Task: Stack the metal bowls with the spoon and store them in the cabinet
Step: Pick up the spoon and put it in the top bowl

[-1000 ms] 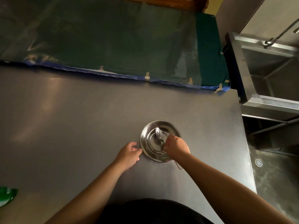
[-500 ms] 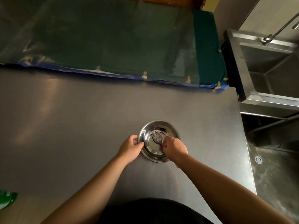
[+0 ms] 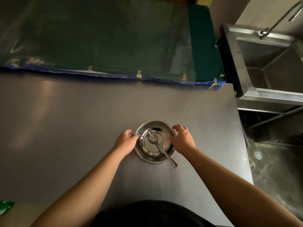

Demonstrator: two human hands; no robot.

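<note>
Stacked metal bowls sit on the steel table, right of its middle and close to me. A metal spoon lies inside the top bowl, its handle reaching over the near right rim. My left hand pinches the left rim of the bowls. My right hand is at the right rim with its fingers apart and curved over the edge; I cannot tell whether it grips. No cabinet is in view.
A green cloth under clear plastic covers the surface behind the table. A steel sink with a tap stands at the right. The table's right edge drops to a wet floor with a drain. A green object lies at the near left.
My right hand has let go of the spoon, which now rests in the bowl, and moved to the right rim. My left hand has closed on the left rim.
</note>
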